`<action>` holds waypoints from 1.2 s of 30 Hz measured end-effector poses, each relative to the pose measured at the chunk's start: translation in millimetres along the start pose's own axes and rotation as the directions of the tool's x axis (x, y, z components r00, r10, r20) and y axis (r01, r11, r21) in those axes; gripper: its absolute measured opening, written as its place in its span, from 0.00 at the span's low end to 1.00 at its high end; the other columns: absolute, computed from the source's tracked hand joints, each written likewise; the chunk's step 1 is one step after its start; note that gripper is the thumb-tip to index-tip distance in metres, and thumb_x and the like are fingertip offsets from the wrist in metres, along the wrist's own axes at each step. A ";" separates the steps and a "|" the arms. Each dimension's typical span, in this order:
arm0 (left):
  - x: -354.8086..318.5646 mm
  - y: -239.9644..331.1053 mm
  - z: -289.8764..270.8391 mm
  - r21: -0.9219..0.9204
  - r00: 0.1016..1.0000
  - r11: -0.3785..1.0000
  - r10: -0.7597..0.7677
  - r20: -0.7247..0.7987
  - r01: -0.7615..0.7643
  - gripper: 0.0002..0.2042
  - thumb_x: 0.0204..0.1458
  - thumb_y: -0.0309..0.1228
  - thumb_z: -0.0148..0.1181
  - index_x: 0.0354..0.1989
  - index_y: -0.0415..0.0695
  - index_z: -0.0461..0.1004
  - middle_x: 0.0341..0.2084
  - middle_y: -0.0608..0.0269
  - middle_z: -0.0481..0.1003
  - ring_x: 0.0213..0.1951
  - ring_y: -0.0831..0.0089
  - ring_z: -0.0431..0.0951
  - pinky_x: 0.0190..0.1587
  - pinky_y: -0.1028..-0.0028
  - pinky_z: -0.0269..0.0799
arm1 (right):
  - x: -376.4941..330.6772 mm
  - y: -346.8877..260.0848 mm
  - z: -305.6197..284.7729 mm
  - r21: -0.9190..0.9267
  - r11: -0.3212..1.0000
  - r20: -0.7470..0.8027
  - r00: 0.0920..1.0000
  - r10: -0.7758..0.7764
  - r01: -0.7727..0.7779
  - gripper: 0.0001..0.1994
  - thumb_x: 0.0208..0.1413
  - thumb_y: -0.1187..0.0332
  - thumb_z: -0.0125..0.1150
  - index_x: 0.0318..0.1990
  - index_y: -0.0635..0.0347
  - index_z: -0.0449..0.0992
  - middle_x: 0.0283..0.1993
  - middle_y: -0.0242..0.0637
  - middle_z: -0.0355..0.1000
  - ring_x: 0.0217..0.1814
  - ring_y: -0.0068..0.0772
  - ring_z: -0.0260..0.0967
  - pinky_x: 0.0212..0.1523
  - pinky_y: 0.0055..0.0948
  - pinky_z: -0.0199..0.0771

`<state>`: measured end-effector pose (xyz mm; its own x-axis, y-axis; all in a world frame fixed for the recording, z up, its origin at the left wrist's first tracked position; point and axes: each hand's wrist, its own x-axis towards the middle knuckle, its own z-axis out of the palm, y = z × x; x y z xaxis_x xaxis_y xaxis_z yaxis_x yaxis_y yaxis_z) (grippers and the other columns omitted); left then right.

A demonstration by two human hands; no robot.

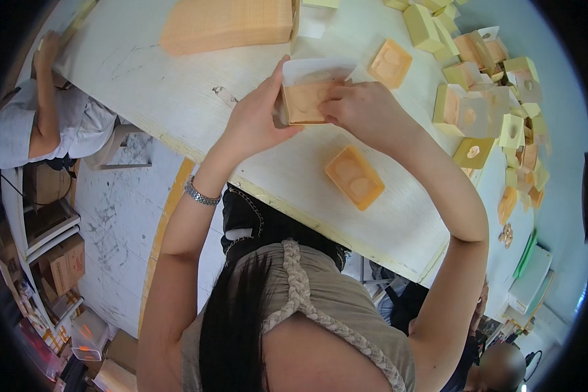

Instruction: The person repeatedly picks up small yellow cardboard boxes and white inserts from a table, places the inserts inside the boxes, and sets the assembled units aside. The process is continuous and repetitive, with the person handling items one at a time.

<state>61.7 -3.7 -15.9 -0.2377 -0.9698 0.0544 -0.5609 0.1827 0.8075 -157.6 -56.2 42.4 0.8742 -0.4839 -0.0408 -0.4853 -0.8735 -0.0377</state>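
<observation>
A small open paper box with a white inside stands on the table before me, and an orange moulded plastic tray with round hollows lies in it. My left hand grips the box's left side, thumb along the near edge and fingers behind. From the right, my right hand reaches in with its fingers bunched at the tray's right edge; the fingertips are partly hidden. One loose orange tray lies nearer to me, and a second orange tray lies beyond my right hand.
A long stack of nested orange trays lies at the far side of the white table. Many yellow boxes, some open, are piled at the right. One person sits at the far left; another is at lower right.
</observation>
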 end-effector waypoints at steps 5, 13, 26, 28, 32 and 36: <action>0.6 -2.3 0.6 0.012 0.995 0.995 0.098 -0.030 -0.098 0.53 0.37 0.31 0.74 0.73 0.48 0.45 0.51 0.52 0.73 0.47 0.58 0.77 0.49 0.65 0.74 | 5.5 -2.4 -4.5 -0.005 1.000 0.041 0.999 0.003 -0.002 0.06 0.47 0.69 0.65 0.27 0.57 0.74 0.30 0.34 0.72 0.32 0.36 0.74 0.30 0.33 0.74; 0.8 -1.6 0.7 0.028 0.995 0.995 0.099 -0.028 -0.098 0.54 0.36 0.30 0.75 0.73 0.50 0.45 0.50 0.52 0.73 0.45 0.57 0.76 0.50 0.65 0.74 | -1.5 -4.6 -1.5 0.014 1.000 0.019 1.000 0.024 -0.025 0.03 0.47 0.71 0.63 0.27 0.59 0.75 0.32 0.34 0.73 0.33 0.36 0.76 0.28 0.31 0.75; 0.8 -3.2 2.6 0.069 0.985 0.982 0.174 -0.004 -0.174 0.46 0.37 0.33 0.76 0.66 0.41 0.55 0.46 0.49 0.74 0.46 0.58 0.77 0.45 0.65 0.75 | -18.2 -35.5 27.3 -0.019 1.000 -0.244 0.970 -0.011 0.006 0.05 0.45 0.66 0.65 0.26 0.53 0.76 0.36 0.32 0.70 0.42 0.33 0.72 0.31 0.30 0.75; 1.8 -2.5 2.3 0.058 0.991 0.989 0.133 0.014 -0.134 0.42 0.37 0.34 0.76 0.62 0.40 0.59 0.45 0.49 0.75 0.46 0.56 0.77 0.46 0.64 0.74 | -20.0 -31.0 33.2 -0.003 1.000 -0.358 0.933 0.021 -0.024 0.07 0.40 0.65 0.69 0.26 0.53 0.76 0.43 0.34 0.71 0.49 0.36 0.70 0.36 0.32 0.76; -1.6 4.2 4.6 -0.142 0.997 0.988 -0.059 0.057 0.067 0.40 0.35 0.35 0.77 0.59 0.40 0.63 0.47 0.50 0.74 0.51 0.53 0.74 0.52 0.63 0.71 | -35.6 -23.2 19.5 0.317 0.937 -0.612 0.724 0.320 -0.146 0.34 0.34 0.63 0.78 0.54 0.51 0.70 0.59 0.41 0.66 0.62 0.44 0.62 0.51 0.34 0.72; 26.0 27.3 -7.8 -0.010 0.956 0.962 0.273 0.104 -0.273 0.40 0.38 0.36 0.77 0.59 0.38 0.61 0.53 0.47 0.71 0.58 0.57 0.70 0.56 0.65 0.69 | -50.3 -17.5 22.9 0.812 0.543 -0.236 0.729 0.643 -0.216 0.51 0.34 0.62 0.82 0.67 0.56 0.54 0.67 0.45 0.57 0.69 0.47 0.54 0.65 0.39 0.60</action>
<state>46.4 -25.2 12.1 -0.4631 -0.8608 0.2111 -0.4666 0.4394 0.7676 -193.5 -15.4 22.3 0.3296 -0.9265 0.1816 -0.4659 -0.3269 -0.8222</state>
